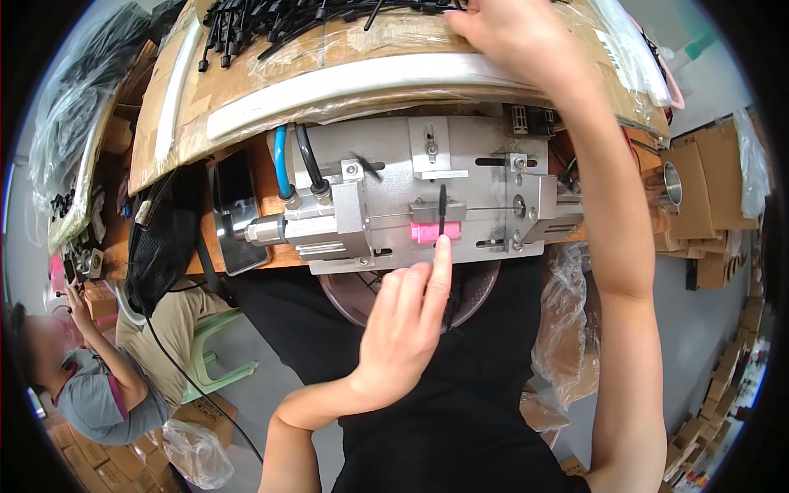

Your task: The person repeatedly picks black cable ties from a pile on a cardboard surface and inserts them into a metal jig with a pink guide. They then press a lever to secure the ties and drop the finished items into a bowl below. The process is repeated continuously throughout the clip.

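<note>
My left hand (403,329) is over the front of a metal fixture (386,189), its index finger stretched forward and the other fingers curled. At that fingertip a thin black plastic stick (443,205) points away from me over a pink block (424,233); my thumb is hidden. My right hand (514,33) reaches to the far edge, beside a pile of black plastic pieces (279,18) on cardboard. Its thumb points left, while the other fingers are cut off by the frame. A small blurred black piece (366,167) shows over the fixture's plate.
Blue and black air hoses (282,164) join the fixture's left cylinder. A phone (238,214) lies left of it. Below the front edge is a round basket (345,300). Another person (107,394) sits at the left by a green stool (218,353). Cardboard boxes (707,181) stand right.
</note>
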Demonstrator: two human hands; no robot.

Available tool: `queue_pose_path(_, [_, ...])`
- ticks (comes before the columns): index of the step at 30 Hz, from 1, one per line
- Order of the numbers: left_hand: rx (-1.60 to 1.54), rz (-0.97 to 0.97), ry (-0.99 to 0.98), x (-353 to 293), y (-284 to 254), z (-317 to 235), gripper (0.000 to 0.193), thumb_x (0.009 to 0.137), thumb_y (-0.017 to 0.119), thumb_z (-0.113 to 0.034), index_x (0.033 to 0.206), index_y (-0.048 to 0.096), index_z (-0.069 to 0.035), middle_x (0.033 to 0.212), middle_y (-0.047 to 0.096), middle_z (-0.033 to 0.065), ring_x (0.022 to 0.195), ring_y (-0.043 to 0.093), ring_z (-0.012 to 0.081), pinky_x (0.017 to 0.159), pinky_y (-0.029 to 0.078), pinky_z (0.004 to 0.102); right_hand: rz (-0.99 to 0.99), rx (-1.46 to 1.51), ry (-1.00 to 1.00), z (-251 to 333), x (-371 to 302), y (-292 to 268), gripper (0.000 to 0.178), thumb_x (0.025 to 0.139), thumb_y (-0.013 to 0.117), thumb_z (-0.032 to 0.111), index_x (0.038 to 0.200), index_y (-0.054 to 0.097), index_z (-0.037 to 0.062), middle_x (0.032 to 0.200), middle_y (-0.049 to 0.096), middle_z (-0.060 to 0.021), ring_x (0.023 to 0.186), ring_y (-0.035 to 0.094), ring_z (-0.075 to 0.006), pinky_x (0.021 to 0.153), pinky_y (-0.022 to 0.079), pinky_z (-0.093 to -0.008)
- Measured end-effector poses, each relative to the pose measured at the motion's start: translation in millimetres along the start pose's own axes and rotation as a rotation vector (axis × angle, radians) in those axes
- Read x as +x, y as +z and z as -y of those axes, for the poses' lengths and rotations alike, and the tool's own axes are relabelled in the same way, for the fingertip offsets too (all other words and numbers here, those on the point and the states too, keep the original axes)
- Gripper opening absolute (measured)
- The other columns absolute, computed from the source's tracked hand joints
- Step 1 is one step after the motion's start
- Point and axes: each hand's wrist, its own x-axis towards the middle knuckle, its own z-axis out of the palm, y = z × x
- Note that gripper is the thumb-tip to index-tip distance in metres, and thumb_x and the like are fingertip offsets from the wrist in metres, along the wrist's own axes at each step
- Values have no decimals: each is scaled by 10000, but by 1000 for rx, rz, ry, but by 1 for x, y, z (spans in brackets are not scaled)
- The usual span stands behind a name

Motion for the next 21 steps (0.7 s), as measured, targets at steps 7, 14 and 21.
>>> queue_pose_path(7, [83, 68, -43, 1, 19, 1, 713, 717, 612, 64, 1404, 423, 96, 992, 502, 113, 873, 523, 232, 807, 490, 318, -26, 644, 306, 0, -26, -73, 157, 879, 619, 61, 1003, 629, -34, 803, 646, -88, 701, 594, -154, 627, 480, -285])
queue_pose_path(14, [70, 107, -83, 1, 12, 1, 671, 753, 629, 31, 1397, 448, 73, 1008, 517, 110, 886, 530, 235, 809, 492, 327, -90, 429, 128, 55, -143, -63, 288, 804, 718, -65, 1082, 643, -55, 955, 695, -123, 762, 626, -138, 633, 488, -236])
queue_pose_path(21, [-326, -36, -229, -11, -21, -5, 509, 766, 712, 49, 1264, 628, -10, 909, 590, 83, 817, 537, 238, 746, 461, 337, 66, 386, 78, 89, -223, 0, 645, 705, 760, -99, 1311, 538, -102, 902, 672, -134, 664, 600, -220, 592, 507, -334])
